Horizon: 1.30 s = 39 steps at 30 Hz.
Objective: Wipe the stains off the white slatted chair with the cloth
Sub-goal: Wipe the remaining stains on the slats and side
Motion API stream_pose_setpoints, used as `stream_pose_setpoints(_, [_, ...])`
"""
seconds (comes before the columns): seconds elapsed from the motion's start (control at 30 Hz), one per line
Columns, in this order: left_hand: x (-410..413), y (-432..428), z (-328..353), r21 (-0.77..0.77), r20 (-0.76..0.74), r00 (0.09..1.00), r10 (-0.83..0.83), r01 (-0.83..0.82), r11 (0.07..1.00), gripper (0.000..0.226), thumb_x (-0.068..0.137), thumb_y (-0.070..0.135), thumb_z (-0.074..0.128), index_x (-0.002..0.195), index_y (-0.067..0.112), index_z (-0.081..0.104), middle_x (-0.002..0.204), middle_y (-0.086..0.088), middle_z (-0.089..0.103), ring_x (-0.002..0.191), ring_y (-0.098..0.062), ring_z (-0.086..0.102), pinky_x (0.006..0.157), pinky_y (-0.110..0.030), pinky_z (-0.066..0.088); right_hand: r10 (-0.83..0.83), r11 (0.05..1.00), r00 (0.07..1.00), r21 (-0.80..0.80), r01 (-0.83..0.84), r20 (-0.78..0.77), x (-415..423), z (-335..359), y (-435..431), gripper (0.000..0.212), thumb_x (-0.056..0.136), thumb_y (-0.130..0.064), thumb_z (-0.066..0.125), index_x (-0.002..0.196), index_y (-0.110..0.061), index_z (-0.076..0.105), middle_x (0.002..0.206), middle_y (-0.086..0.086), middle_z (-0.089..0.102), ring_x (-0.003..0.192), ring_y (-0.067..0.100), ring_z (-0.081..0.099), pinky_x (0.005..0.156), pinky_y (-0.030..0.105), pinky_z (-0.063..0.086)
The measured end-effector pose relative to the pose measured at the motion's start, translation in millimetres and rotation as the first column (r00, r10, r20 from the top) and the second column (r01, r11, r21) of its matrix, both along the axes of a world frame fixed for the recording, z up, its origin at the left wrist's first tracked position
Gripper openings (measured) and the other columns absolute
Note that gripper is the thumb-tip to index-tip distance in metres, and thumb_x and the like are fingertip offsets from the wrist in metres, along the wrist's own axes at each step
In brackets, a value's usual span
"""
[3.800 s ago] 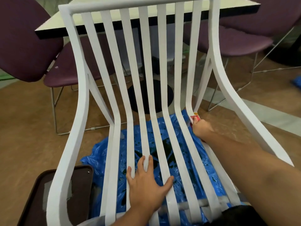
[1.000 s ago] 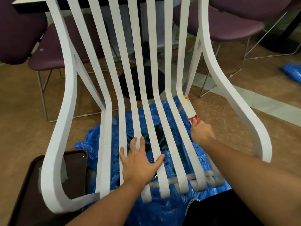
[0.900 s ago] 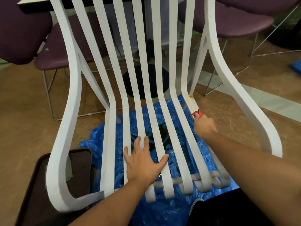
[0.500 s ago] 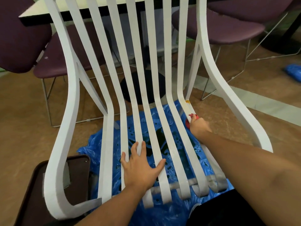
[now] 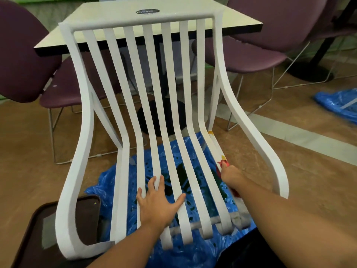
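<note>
R hand (image 5: 230,177) slid back along 3 o'clock slat (image 5: 201,84), gripping red cloth (image 5: 222,163), L hand (image 5: 159,204) spread flat on chair (image 5: 144,21); mid-wipe, next I'd scrub yellow stain (image 5: 211,133) at 1 o'clock.

The left hand (image 5: 160,200) lies flat, palm down and fingers spread, on the seat slats (image 5: 189,171) near the seat's front edge. The right arm stretches forward along the seat's right edge, the right hand (image 5: 230,176) curled round a red cloth (image 5: 222,163).
</note>
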<state>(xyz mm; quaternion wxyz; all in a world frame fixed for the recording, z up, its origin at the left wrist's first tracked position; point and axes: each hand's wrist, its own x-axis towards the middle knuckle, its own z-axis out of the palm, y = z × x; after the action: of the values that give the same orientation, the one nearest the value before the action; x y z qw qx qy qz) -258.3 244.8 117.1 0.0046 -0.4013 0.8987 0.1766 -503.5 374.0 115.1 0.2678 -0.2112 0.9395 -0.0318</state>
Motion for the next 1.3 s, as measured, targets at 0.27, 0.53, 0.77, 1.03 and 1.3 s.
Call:
stream_pose_setpoints(0.27, [-0.3, 2.4, 2.4, -0.019, 0.010, 1.000, -0.001, 0.001, 1.000, 0.107, 0.075, 0.096, 0.021, 0.160, 0.032, 0.015, 0.166, 0.002, 0.013, 0.150, -0.017, 0.024, 0.124, -0.052, -0.001, -0.281, 0.914, 0.958, -0.288, 0.285, 0.058, -9.1, 37.1, 7.4, 0.033, 0.105, -0.036, 0.043, 0.105, -0.010, 0.065, 0.105, 0.011, 0.065, 0.086, 0.027, 0.063, 0.077, 0.039, 0.051])
stream_pose_setpoints(0.53, [-0.4, 2.7, 2.4, -0.015, 0.001, 1.000, 0.002, -0.002, 1.000, 0.107, 0.074, 0.097, 0.019, 0.160, 0.033, 0.016, 0.166, 0.002, 0.013, 0.149, -0.017, 0.026, 0.125, -0.051, -0.001, -0.239, 0.377, 0.667, -0.566, 0.733, 0.705, -10.2, 96.7, -16.0, 0.050, 0.100, -0.057, 0.044, 0.122, -0.012, 0.050, 0.109, 0.019, 0.068, 0.089, 0.040, 0.072, 0.080, 0.048, 0.061])
stream_pose_setpoints(0.77, [-1.8, 1.8, 0.0, -0.020, -0.001, 1.000, 0.008, -0.008, 1.000, 0.106, 0.073, 0.098, 0.018, 0.159, 0.035, 0.016, 0.165, 0.003, 0.014, 0.150, -0.016, 0.023, 0.125, -0.051, 0.001, -0.343, 0.666, 0.907, -0.617, 0.419, 0.246, -12.5, 69.6, -20.9, 0.034, 0.105, -0.043, 0.039, 0.114, -0.013, 0.051, 0.090, 0.006, 0.057, 0.072, 0.019, 0.055, 0.060, 0.035, 0.046])
stream_pose_setpoints(1.03, [-4.0, 0.7, -1.9, -0.024, -0.003, 1.000, 0.012, -0.012, 1.000, 0.105, 0.073, 0.097, 0.021, 0.159, 0.036, 0.014, 0.165, 0.005, 0.013, 0.151, -0.015, 0.017, 0.124, -0.052, -0.001, -0.035, 0.997, 0.968, -0.080, 0.016, -0.248, -6.5, -2.5, -43.9, 0.070, 0.101, -0.059, 0.029, 0.155, -0.018, 0.014, 0.141, 0.013, 0.037, 0.125, 0.032, 0.041, 0.095, 0.054, 0.047])
stream_pose_setpoints(1.3, [-5.2, -5.0, -2.0, 0.030, 0.034, 0.999, 0.008, -0.009, 1.000, 0.106, 0.073, 0.096, 0.021, 0.160, 0.037, 0.004, 0.167, 0.007, 0.003, 0.154, -0.013, 0.008, 0.124, -0.051, -0.008, -0.010, 0.992, 0.942, -0.119, -0.032, -0.335, -55.0, -16.7, -112.8, 0.073, 0.101, -0.061, 0.014, 0.158, -0.016, 0.008, 0.149, 0.017, 0.034, 0.130, 0.036, 0.040, 0.099, 0.057, 0.043])
